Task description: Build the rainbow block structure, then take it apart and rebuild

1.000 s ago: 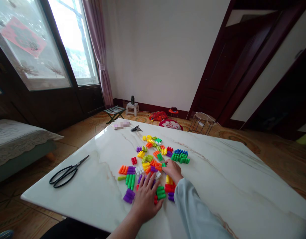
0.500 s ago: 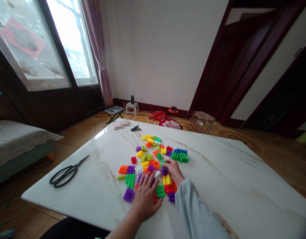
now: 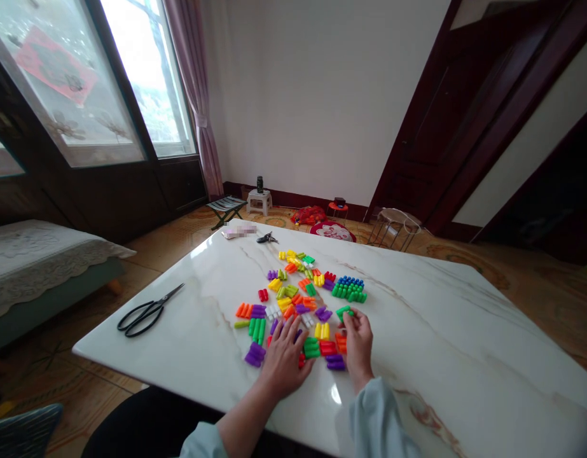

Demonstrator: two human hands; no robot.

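Observation:
Several small plastic building blocks (image 3: 293, 299) in many colours lie scattered on a white marble table (image 3: 441, 337). My right hand (image 3: 357, 343) pinches a green block (image 3: 343, 312) at its fingertips, just above the table on the right side of the pile. My left hand (image 3: 284, 359) lies flat with fingers spread over blocks at the near edge of the pile. A joined blue and green cluster of blocks (image 3: 349, 289) sits just beyond my right hand.
Black scissors (image 3: 149, 312) lie at the table's left edge. A small dark tool (image 3: 267, 238) and a pale object (image 3: 239, 229) rest at the far corner. A bed (image 3: 35, 261) stands left; stools (image 3: 259, 200) and a folding stool (image 3: 226, 207) stand by the far wall.
My right hand has drawn back toward me and to the right, lifting a green block out of the pile. My left hand has stayed flat on the blocks. The camera shifted slightly.

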